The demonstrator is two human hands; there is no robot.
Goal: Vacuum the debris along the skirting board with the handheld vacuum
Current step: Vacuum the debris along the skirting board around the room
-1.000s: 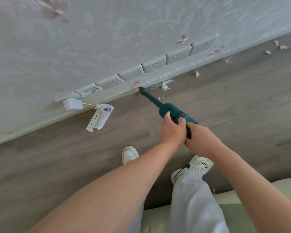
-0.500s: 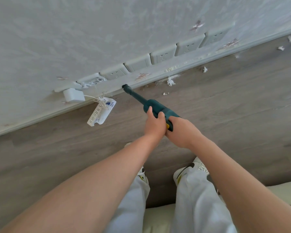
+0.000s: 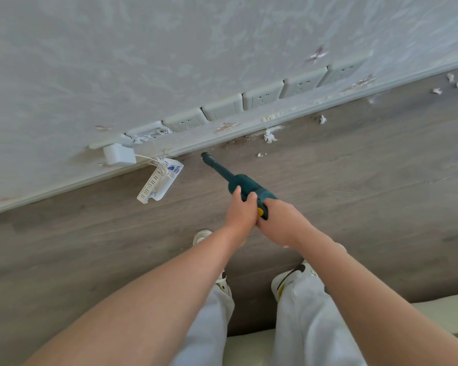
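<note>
Both hands grip one teal handheld vacuum above the wood-grain floor. The left hand wraps the body from the left, thumb and fingers curled over the top; the right hand closes round the rear handle, just beside a yellow switch. The two hands touch each other. The vacuum's narrow nozzle points up and left toward the skirting board, its tip near the board but not touching it, as far as the view shows.

Debris lies along the board to the right of the nozzle: one larger white scrap against the board, one small crumb out on the floor, one scrap further right, and three more pieces near the right edge. Fine brownish specks and a pale dusty smear sit at the foot of the board between the nozzle and the larger scrap.

On the wall above, five socket plates run in a row, one of them blank. One white plug adapter hangs at the left end, its thin cord tangled, with one white slotted device lying on the floor below. Two white shoes and two light trouser legs show at the bottom.
</note>
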